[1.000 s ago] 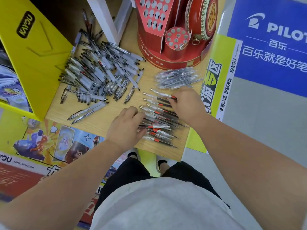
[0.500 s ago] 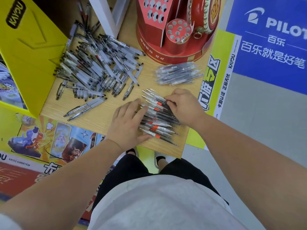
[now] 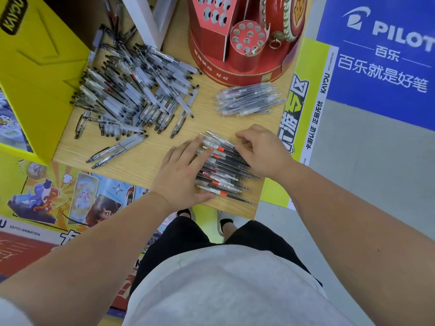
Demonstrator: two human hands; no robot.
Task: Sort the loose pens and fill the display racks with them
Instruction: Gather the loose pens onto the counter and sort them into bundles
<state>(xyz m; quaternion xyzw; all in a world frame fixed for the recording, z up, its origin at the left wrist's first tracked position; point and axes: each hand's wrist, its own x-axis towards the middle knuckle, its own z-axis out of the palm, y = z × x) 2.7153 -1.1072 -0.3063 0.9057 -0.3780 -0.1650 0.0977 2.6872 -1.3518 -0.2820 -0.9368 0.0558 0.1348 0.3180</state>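
A heap of clear pens with orange bands lies near the front edge of the wooden table. My left hand presses its straight fingers against the heap's left side. On the right side, my right hand rests with curled fingers against the pens; whether it grips any is hidden. A big loose pile of grey-grip pens covers the table's left part. A small neat bunch of clear pens lies in front of the red display rack, whose round holes stand empty.
A yellow cardboard box borders the pile on the left. Two grey-grip pens lie apart near the front left. A white post rises behind the pile. Printed posters and a blue Pilot sign lie around the table.
Both hands have pushed the spread-out orange-band pens together into a tighter heap. The left hand's fingers went from curled to straight against the pens.
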